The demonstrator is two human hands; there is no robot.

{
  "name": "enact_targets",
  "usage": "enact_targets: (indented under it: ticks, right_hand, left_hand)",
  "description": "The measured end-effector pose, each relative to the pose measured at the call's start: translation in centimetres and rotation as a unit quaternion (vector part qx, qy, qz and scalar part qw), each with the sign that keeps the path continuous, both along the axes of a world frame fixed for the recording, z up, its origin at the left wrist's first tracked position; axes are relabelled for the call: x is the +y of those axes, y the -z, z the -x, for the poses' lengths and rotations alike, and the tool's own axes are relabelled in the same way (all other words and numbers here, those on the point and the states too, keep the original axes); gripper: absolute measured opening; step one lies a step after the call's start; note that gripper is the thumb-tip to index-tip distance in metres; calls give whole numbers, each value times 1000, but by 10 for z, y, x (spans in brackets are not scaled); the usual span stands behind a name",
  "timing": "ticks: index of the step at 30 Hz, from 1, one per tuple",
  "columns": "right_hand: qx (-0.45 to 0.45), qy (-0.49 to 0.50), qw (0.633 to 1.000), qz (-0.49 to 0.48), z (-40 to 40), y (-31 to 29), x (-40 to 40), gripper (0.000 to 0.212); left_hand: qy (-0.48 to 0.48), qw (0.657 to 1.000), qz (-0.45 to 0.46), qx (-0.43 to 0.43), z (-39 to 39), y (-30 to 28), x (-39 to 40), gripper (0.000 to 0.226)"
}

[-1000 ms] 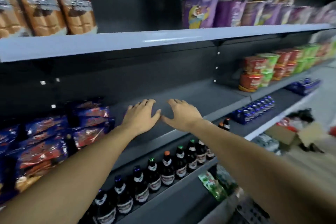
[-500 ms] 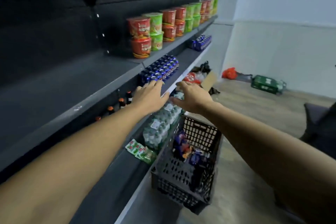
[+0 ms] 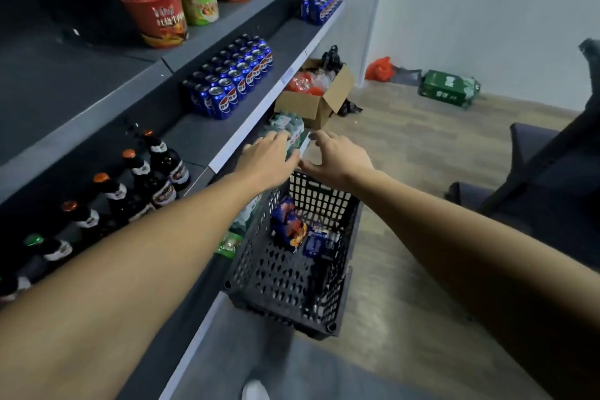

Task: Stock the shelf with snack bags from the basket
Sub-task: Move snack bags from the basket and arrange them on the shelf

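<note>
Left hand (image 3: 267,159) and right hand (image 3: 337,157), fingers loosely spread and holding nothing, extended above the far rim of the black basket (image 3: 293,282) beside the shelf (image 3: 246,127); snack bags (image 3: 289,226) lie inside the basket

basket's open on top
Below both hands (image 3: 269,159) the basket (image 3: 256,269) gapes unblocked; shelf (image 3: 246,140) edge crowds their left.
</note>
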State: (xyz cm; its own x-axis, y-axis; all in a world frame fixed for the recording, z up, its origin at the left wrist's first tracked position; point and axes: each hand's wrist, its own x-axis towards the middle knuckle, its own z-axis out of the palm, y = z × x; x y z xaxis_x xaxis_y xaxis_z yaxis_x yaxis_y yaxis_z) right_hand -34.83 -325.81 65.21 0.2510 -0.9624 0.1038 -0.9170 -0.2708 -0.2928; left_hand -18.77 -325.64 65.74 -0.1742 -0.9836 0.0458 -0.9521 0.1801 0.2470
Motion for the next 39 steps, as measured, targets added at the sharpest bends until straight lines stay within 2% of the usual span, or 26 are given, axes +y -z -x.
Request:
enact_targets:
  ticks: [3,10,13,21,27,31,34,39]
  right_hand:
    - [5,15,999,-36,-2,33,-17,61]
    - [19,52,993,-103,-10,110,-66,64]
    - [25,58,991,-122,-11,145,-88,64]
    - [6,66,984,-164,3,256,-143,67]
    - [0,70,974,-216,18,362,-147,67]
    - [1,91,964,-251,24,419,-140,71]
    - [17,104,957,-271,24,451,-134,70]
    - [16,107,964,-241,18,485,-137,69]
  left_hand:
    - [5,999,-34,12,0,36,-23,50]
    - [25,992,-107,61,-2,129,-84,40]
    - [17,990,-122,65,1,165,-102,35]
    - [-39,986,-145,69,14,267,-144,40]
    - [-73,976,-200,52,21,376,-150,39]
    - [-105,967,-230,41,25,438,-156,47]
    - [-135,960,-246,24,25,472,-162,55]
    - [-145,959,-241,-32,27,508,-173,63]
